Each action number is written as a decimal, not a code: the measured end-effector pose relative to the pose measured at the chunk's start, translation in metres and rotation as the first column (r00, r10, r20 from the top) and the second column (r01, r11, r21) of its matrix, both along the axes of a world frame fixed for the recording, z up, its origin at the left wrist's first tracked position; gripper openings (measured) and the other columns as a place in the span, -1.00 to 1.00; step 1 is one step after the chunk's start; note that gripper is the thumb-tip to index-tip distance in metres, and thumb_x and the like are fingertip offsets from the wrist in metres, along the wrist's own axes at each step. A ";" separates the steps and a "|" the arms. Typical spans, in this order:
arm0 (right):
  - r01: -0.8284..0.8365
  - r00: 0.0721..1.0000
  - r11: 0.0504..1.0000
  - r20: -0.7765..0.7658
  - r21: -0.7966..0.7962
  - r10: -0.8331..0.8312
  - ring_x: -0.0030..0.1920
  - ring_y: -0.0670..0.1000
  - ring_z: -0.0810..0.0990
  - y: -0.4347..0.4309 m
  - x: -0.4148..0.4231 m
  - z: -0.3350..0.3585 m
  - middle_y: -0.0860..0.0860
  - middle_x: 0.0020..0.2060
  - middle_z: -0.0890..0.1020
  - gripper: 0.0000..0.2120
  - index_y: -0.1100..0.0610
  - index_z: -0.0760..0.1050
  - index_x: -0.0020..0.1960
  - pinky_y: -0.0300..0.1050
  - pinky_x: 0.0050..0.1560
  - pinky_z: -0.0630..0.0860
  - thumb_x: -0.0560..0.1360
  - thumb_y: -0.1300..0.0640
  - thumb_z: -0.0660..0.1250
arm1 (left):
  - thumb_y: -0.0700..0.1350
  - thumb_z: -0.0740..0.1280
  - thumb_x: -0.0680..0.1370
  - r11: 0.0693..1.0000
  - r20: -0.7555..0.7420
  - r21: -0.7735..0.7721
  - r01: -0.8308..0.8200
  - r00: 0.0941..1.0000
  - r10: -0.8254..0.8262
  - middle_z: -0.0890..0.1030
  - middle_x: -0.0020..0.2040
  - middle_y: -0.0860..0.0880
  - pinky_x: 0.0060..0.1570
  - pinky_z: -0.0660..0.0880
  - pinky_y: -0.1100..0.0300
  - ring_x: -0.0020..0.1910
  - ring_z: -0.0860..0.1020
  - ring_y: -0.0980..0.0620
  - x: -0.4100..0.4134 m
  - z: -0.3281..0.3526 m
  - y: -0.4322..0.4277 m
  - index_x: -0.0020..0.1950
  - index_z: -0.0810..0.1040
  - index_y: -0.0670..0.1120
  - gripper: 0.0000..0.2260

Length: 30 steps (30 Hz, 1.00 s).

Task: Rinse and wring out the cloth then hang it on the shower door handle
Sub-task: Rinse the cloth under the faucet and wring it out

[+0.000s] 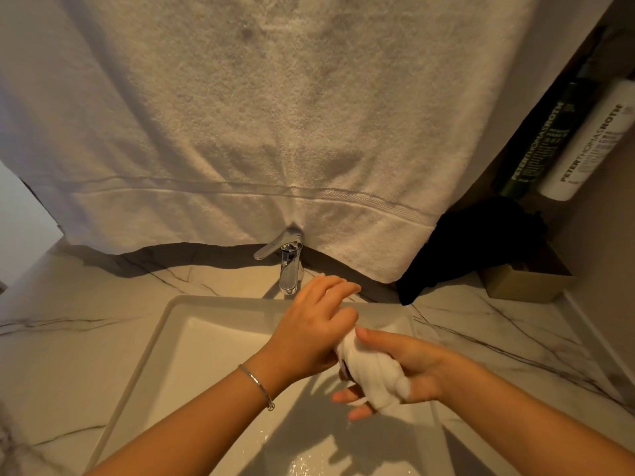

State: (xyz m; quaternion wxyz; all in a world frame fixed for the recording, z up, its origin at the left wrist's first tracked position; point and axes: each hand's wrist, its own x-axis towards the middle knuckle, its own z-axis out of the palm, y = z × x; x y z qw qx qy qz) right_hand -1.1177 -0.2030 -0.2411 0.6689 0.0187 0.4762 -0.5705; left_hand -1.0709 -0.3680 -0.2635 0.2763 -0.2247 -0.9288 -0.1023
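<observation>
A small white cloth [372, 374], twisted into a tight roll, hangs over the white rectangular sink [161, 341]. My right hand [409, 365] wraps around its lower end, thumb laid along the top. My left hand [311, 333] holds the upper end with thumb and palm, while its fingers stretch out toward the chrome faucet [288, 261]. No water runs from the spout. Drops lie on the sink floor near the bottom edge. The shower door handle is not in view.
A large beige towel [261, 125] hangs over the wall behind the faucet. On the marble counter [515, 334] at right lie a black cloth [481, 242] and a cardboard box [525, 283]. A dark bottle [539, 139] and a white bottle [591, 142] stand above them.
</observation>
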 end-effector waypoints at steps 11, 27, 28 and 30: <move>-0.069 0.484 0.851 -0.728 0.520 0.484 -0.51 -0.08 0.43 -0.015 0.006 -0.017 0.00 -0.37 0.48 -0.74 0.08 0.38 -0.04 -0.24 -0.53 0.35 0.32 0.17 0.37 | -0.18 0.30 0.45 0.973 0.587 -0.226 -0.052 0.790 0.179 0.58 -0.01 -0.20 -0.14 0.57 -0.06 -0.07 0.56 -0.21 -0.004 -0.015 -0.003 0.11 0.39 -0.11 -0.75; 0.008 -0.480 0.763 -0.667 0.646 0.570 -0.17 0.19 0.59 -0.015 -0.013 -0.039 0.15 -0.10 0.63 -0.69 0.12 0.33 0.06 -0.17 -0.44 0.22 0.39 0.07 0.32 | -0.35 0.32 0.31 0.706 0.857 0.470 -0.530 0.465 -0.221 0.43 -0.48 0.02 -0.64 0.29 0.39 -0.64 0.41 0.19 0.013 -0.033 0.018 -0.33 0.44 -0.09 -0.83; 0.001 -0.506 0.762 -0.657 0.647 0.558 -0.17 0.19 0.59 -0.015 -0.015 -0.037 0.15 -0.10 0.63 -0.69 0.13 0.33 0.06 -0.15 -0.41 0.24 0.39 0.06 0.32 | -0.35 0.31 0.32 0.660 0.860 0.488 -0.572 0.446 -0.250 0.43 -0.51 0.03 -0.66 0.26 0.40 -0.68 0.38 0.19 0.014 -0.032 0.019 -0.32 0.45 -0.09 -0.84; -0.010 -0.538 0.759 -0.643 0.652 0.545 -0.17 0.19 0.59 -0.017 -0.018 -0.034 0.15 -0.09 0.63 -0.67 0.13 0.33 0.06 -0.10 -0.34 0.29 0.38 0.04 0.32 | -0.35 0.30 0.32 0.587 0.860 0.508 -0.630 0.417 -0.295 0.42 -0.62 0.10 -0.65 0.24 0.38 -0.69 0.34 0.17 0.016 -0.031 0.020 -0.31 0.46 -0.08 -0.84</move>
